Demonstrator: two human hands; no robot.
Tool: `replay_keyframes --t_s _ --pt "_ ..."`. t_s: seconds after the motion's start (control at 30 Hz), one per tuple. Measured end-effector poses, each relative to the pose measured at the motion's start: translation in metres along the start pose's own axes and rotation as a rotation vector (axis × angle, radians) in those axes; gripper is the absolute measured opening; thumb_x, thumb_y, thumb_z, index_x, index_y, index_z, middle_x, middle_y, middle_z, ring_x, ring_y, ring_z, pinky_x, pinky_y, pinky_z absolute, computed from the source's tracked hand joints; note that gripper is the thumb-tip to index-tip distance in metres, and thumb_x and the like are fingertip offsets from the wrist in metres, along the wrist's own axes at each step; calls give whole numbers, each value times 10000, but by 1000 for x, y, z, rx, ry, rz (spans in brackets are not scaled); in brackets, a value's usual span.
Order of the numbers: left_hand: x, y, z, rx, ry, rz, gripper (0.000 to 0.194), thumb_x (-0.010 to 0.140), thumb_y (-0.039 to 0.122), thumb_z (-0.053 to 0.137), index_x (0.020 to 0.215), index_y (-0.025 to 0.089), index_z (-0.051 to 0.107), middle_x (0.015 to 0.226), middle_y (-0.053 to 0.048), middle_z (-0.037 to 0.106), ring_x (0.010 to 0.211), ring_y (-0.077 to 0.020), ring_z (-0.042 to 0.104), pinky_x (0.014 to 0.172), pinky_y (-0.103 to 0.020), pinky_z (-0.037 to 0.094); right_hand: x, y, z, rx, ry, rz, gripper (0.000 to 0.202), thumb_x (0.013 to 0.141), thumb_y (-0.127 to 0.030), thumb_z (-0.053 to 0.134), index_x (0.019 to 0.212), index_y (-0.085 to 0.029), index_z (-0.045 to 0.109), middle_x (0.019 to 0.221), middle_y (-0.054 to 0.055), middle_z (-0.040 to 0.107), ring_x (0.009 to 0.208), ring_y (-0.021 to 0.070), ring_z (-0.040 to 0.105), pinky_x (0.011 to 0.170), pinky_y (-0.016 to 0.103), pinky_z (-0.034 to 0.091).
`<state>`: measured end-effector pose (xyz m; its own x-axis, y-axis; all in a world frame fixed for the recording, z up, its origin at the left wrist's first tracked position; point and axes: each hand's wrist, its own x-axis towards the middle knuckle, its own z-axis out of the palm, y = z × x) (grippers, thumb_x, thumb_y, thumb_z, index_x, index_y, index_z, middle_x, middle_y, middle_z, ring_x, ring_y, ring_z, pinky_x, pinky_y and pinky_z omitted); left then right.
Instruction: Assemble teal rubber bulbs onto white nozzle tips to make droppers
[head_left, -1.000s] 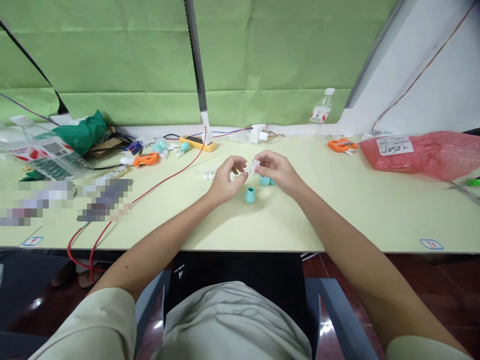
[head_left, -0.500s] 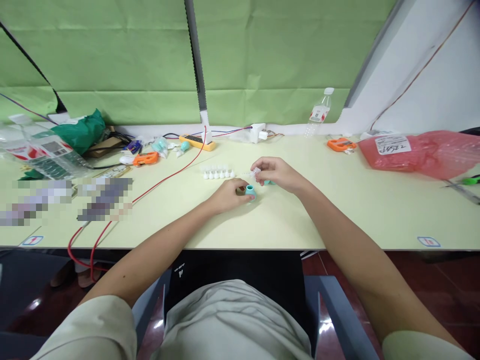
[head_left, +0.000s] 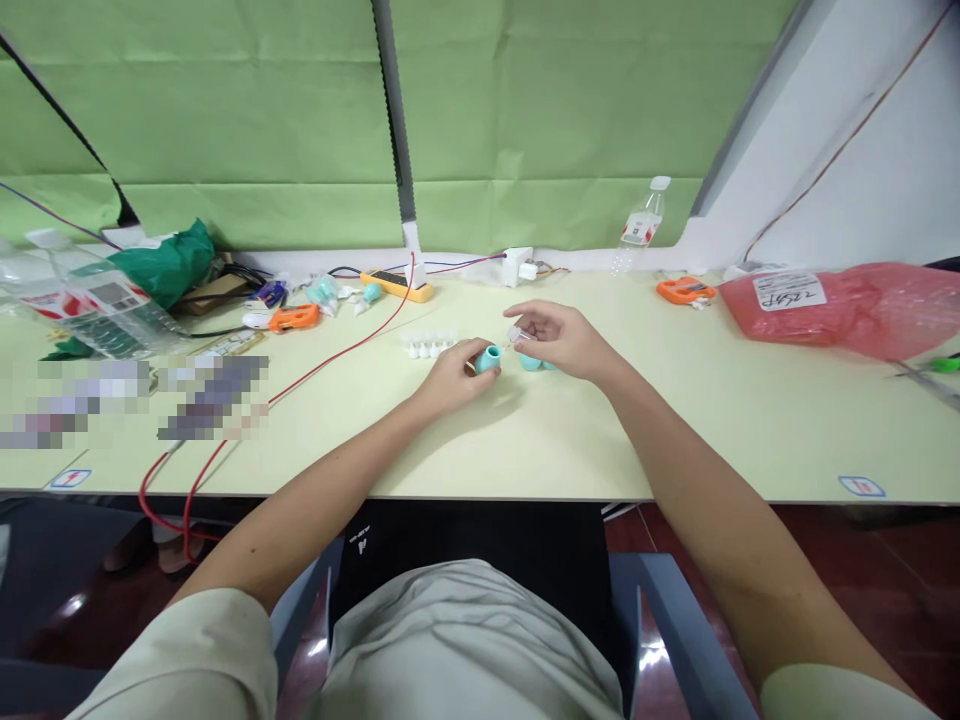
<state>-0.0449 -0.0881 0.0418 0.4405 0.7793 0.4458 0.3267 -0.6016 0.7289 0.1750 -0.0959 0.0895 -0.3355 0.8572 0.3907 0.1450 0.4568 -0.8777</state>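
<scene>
In the head view, the left hand [head_left: 459,378] clasps a small teal bottle [head_left: 489,360] between thumb and fingers above the table [head_left: 570,440], its opening tilted toward the right hand [head_left: 556,338], whose thumb and fingers pinch a small clear piece [head_left: 516,334] just beside it. Teal pieces [head_left: 531,362] lie beneath the right hand; white pieces [head_left: 431,345] stand beyond the left.

My one view looks from my head, forward and down, with my shirt [head_left: 472,650] closest, my left hand [head_left: 452,378] and right hand [head_left: 564,342] mid-view over the table [head_left: 577,450], green paper [head_left: 600,110] beyond.
</scene>
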Motion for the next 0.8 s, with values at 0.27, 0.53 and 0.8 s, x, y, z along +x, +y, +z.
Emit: replay_keyframes --t_s 0.27,0.53,0.8 --pt "0 -2 -1 137 -9 90 176 900 378 614 941 213 658 866 -35 594 806 -196 551 743 -326 444 -1 2 -5 -203 -45 -63 163 835 -359 753 888 -206 729 867 36 670 753 171 552 677 333 456" --pt "-4 8 -3 164 -48 50 130 920 333 558 867 216 542 727 15 535 677 -166 514 660 -306 357 -2 6 4 -172 -65 -138 161 857 -369 732 938 -236 773 906 46 647 763 184 580 670 349 464" --pt "-6 9 -4 178 -74 36 213 966 391 506 881 198 531 754 16 533 709 -151 513 673 -281 367 0 9 3 -192 -107 -215 168 849 -361 758 946 -225 778 938 63 681 830 201 620 759 370 501"
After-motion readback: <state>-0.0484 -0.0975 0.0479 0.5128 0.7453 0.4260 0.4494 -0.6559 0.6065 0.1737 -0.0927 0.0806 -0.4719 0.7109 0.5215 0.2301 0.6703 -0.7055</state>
